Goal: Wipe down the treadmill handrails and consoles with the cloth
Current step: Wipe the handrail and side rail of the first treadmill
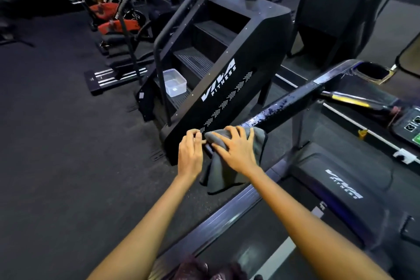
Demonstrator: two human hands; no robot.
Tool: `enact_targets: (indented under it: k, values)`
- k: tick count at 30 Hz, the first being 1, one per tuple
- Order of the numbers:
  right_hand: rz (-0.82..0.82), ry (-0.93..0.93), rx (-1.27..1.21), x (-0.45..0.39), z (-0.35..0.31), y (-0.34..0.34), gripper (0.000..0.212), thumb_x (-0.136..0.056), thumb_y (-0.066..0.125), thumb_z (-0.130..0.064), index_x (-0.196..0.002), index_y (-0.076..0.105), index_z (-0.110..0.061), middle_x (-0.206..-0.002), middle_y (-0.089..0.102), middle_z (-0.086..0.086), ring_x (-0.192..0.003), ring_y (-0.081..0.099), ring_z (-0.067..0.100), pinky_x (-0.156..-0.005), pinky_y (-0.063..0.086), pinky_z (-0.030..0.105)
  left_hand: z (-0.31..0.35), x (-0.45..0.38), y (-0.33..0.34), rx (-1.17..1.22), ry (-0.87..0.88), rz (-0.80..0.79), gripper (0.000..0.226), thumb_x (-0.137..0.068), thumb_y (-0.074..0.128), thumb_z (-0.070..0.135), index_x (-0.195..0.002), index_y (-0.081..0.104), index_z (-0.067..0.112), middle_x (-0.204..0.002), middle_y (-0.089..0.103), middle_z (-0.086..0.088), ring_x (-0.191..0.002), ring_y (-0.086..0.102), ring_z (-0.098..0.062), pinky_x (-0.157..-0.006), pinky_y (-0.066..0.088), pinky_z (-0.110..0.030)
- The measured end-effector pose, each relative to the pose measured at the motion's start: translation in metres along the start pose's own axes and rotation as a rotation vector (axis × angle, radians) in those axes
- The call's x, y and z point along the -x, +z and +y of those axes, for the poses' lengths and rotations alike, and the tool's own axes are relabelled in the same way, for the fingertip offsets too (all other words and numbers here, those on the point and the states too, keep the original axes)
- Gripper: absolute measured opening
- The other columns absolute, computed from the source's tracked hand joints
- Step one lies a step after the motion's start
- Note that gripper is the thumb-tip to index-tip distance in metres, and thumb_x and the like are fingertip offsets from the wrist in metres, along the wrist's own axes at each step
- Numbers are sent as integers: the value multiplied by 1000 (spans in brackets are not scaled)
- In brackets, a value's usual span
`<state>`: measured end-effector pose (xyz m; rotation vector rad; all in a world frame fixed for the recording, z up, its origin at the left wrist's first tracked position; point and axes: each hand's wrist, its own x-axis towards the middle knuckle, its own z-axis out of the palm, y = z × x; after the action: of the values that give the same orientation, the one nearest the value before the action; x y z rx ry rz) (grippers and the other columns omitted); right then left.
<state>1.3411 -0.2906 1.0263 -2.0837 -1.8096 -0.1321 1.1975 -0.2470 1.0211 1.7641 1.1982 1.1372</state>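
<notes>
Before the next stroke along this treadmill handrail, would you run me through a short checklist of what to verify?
1. Grey cloth draped over the near end of the handrail: ok.
2. Right hand on the cloth, pressing it to the rail: ok.
3. Left hand at the cloth's edge by the rail end; firm hold: cannot tell.
4. Rail ahead shows wet speckles, not yet wiped: not ok.
5. Path up the rail toward the cup holder unobstructed: ok.
6. Console wiped: cannot tell, mostly out of frame.

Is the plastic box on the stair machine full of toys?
No, the clear plastic box on the stair machine's bottom step looks empty.
</notes>
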Motion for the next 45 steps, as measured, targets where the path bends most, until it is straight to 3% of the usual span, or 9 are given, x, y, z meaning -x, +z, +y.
enact_targets:
  k: [3,7,12,17,25,29,35,40,45]
  values:
    - [-48,63,29,-13,-9,-2,49,-88,25,-56,-119,60,-41,-123,51,4,-118,42,29,-104,17,60,-6,0,3,-5,-10,32,49,-93,24,52,-104,53,13,-87,66,0,-90,62,-23,-83,46,-40]
    - [-30,24,14,-4,-15,6,43,-89,34,-51,-123,58,-38,-126,51,4,-119,40,28,-104,18,61,-2,1,8,32,-79,43,33,-98,29,38,-103,48,12,-92,64,-14,-78,56,-8,-70,38,-10]
    - [67,-219,-13,0,48,3,44,-86,40,-48,-119,63,-31,-117,59,9,-107,40,25,-94,33,55,6,0,10,24,-100,5,20,-103,32,24,-101,46,9,-95,63,-17,-76,54,7,-67,34,-3]
    - [-75,75,-7,-18,25,-6,57,-86,20,-55,-126,56,-36,-130,49,2,-119,38,29,-106,20,56,4,5,11,-67,9,4,39,-92,24,51,-96,45,18,-85,56,3,-85,54,-18,-78,42,-34]
    - [0,-97,16,-9,71,-10,51,-87,34,-50,-126,58,-30,-120,57,8,-110,45,29,-97,33,56,4,6,43,-486,222,-157,62,-93,26,39,-132,45,-5,-134,51,-18,-126,46,-33,-108,32,-45]
    - [-115,144,37,-24,59,-16,48,-93,31,-50,-133,50,-32,-138,43,6,-128,32,30,-109,16,56,-8,1,45,-741,418,-198,53,-93,32,34,-117,60,-5,-116,64,-18,-110,60,-36,-95,47,-47]
    - [-48,-31,24,-9,73,-10,52,-90,30,-51,-131,53,-31,-127,53,6,-116,43,31,-96,34,55,-28,-11,46,-755,828,-42,48,-103,27,26,-113,66,-2,-112,68,-15,-102,66,-29,-88,53,-39]
    - [-94,204,25,-28,56,-15,38,-97,40,-38,-133,49,-29,-140,41,4,-128,31,30,-108,18,55,-34,-14,49,-678,903,43,37,-98,43,23,-111,67,-2,-108,69,-14,-96,67,-28,-84,54,-38]
    - [-29,-48,26,-4,60,-8,45,-88,36,-39,-127,56,-28,-118,57,5,-105,50,32,-91,38,49,-34,-14,52,-620,894,75,36,-98,45,23,-108,69,-3,-106,70,-15,-95,68,-28,-82,55,-37]
